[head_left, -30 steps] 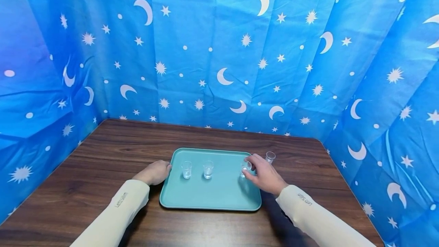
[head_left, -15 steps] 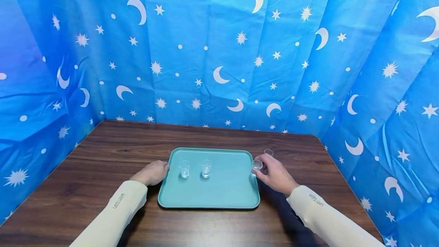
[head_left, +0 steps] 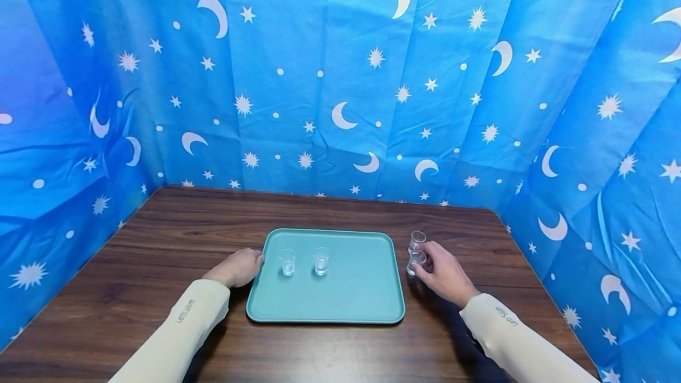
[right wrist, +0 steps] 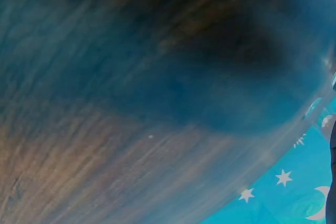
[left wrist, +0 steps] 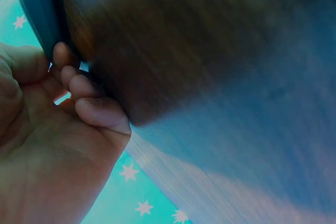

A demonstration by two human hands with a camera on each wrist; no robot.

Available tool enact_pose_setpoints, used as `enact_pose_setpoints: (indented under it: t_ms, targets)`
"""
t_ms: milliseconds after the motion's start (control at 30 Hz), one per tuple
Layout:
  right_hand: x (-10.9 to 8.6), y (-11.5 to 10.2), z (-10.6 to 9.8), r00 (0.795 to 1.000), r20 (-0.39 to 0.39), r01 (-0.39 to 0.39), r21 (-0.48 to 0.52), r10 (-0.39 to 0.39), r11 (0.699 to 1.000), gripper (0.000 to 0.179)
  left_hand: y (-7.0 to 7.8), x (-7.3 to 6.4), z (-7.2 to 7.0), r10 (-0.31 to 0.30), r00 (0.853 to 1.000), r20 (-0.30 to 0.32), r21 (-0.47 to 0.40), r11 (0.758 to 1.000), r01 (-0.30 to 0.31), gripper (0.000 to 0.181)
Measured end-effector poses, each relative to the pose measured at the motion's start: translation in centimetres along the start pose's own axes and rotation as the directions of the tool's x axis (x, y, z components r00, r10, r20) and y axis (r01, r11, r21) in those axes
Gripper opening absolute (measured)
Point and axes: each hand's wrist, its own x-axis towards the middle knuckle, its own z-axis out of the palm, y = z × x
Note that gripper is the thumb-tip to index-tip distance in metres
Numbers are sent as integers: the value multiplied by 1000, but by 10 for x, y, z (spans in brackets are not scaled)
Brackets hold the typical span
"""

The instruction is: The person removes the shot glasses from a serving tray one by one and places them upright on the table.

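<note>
Green tray in lower centre with two clear glasses — contents unclear, left hand pinching tray's edge, right hand pinching third glass — fourth glass just above

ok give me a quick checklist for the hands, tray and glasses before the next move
1. Left hand on the tray: ok, it grips the left edge.
2. Right hand on the held glass: ok, fingers and thumb are around it.
3. Held glass outside the tray: ok, it is just past the right edge.
4. Held glass resting on the table: cannot tell from this angle.
5. Held glass apart from the far glass: cannot tell, they overlap in the head view.
6. Two tray glasses upright: ok, both stand on the left half.
</note>
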Motion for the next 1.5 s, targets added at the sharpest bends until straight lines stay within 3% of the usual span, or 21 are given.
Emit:
enact_pose_setpoints:
  t_ms: [767, 1200, 1500]
  targets:
    - [3, 5, -3, 990, 35, -132, -56, 134, 990, 34, 1, -4, -1, -11, 1000, -8, -12, 1000, 11, 32]
    - [8, 0, -15, 999, -22, -33, 2, 33, 999, 42, 1, -3, -3, -20, 1000, 7, -6, 1000, 20, 34]
    - [16, -14, -12, 999, -10, 43, 48, -42, 998, 39, 0, -3, -1, -18, 1000, 5, -9, 1000, 18, 29]
